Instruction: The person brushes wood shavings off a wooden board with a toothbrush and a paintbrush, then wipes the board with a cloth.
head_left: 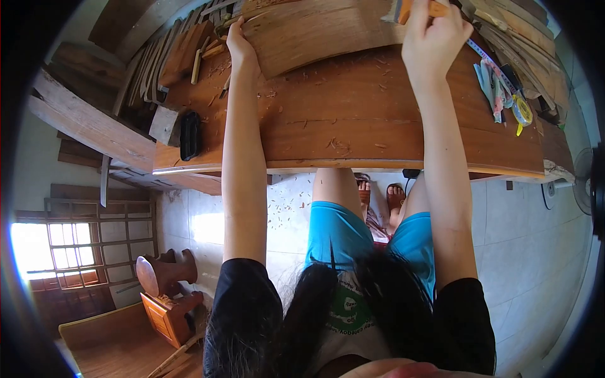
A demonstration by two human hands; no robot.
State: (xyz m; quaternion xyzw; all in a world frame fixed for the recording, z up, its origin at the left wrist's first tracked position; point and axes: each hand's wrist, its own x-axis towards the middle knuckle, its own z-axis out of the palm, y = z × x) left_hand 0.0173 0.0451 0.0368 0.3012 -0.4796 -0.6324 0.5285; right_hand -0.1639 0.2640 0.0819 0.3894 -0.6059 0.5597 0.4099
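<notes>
A wide wooden board [315,39] lies on the brown wooden table [340,123] at the top of the head view. Its left edge is gripped by my left hand [241,47]; the fingertips are partly hidden there. My right hand [435,44] is closed around a flat brush with an orange handle [436,9]. The brush's bristles [391,12] are over the right part of the board. Curled wood shavings [340,146] are scattered over the table in front of the board.
A yellow tape measure [521,110] and a crumpled cloth [490,88] lie on the right. Wood strips are stacked at both sides. A black tray-like object [189,135] rests beside a wood block [167,125] at the left. A fan [586,183] stands far right.
</notes>
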